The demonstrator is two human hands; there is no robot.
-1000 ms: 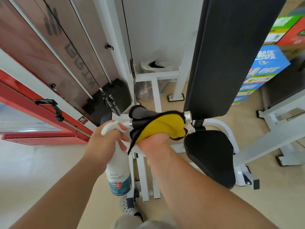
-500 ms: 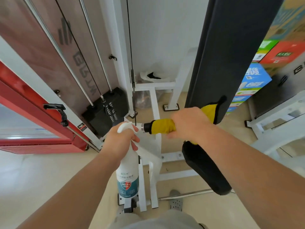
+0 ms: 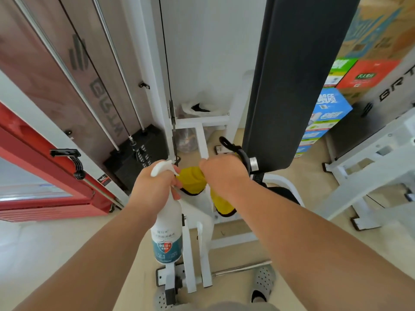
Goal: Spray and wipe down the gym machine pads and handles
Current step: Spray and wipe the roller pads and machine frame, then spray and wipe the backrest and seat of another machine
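Right hand (image 3: 224, 176) is closed tight round the yellow cloth (image 3: 192, 181), which wraps a machine handle hidden beneath it, just left of the black back pad (image 3: 298, 75). The cloth looks soft and limp, best squeezed against the stiff bar. Left hand (image 3: 155, 185) grips the neck of the white spray bottle (image 3: 167, 234), probably light, slick plastic. Its label reads "99.9" and the grey panel (image 3: 395, 90) reads "BRT".

Colourful stacked cartons (image 3: 325, 111); grey perforated slipper (image 3: 263, 283) on floor (image 3: 45, 243).
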